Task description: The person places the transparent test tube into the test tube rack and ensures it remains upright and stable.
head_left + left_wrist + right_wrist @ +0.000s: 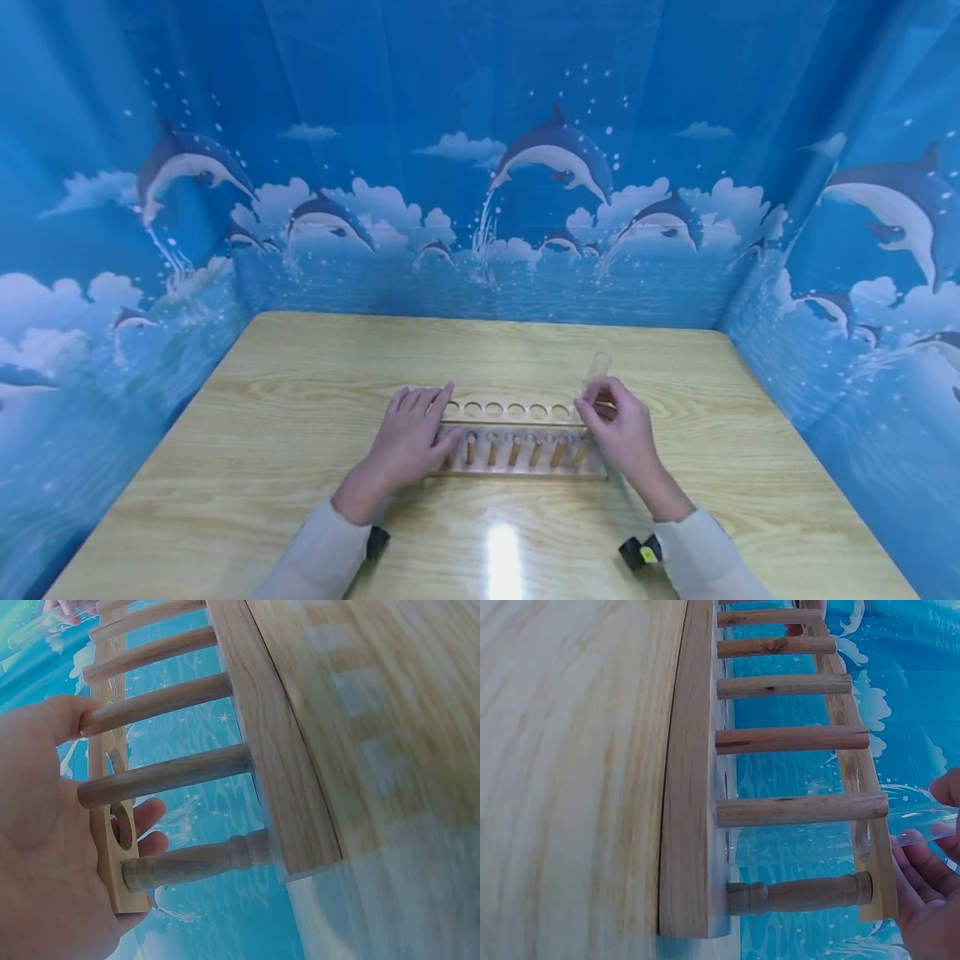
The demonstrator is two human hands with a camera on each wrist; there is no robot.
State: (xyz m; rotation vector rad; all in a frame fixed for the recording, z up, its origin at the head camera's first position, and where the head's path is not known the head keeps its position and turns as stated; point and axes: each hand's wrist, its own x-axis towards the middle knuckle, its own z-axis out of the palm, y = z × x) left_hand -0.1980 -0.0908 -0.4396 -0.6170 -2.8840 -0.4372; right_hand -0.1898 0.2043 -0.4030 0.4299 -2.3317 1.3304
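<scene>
A wooden test tube rack [517,475] stands on the table, with a row of round holes in its top rail and upright pegs above its base. My left hand [408,433] grips the rack's left end. In the left wrist view, the thumb lies on one side of the top rail [118,862] and fingertips show on the other. My right hand [622,421] pinches a clear test tube [600,365] at the rack's right end. From the right wrist view, that tube [922,817] passes through the end hole of the rail; its lower part is faint behind the pegs.
The light wood-grain table [315,358] spreads around the rack. A blue dolphin-print curtain [480,275] stands behind the table and along both sides. Glare [504,558] lies on the tabletop in front.
</scene>
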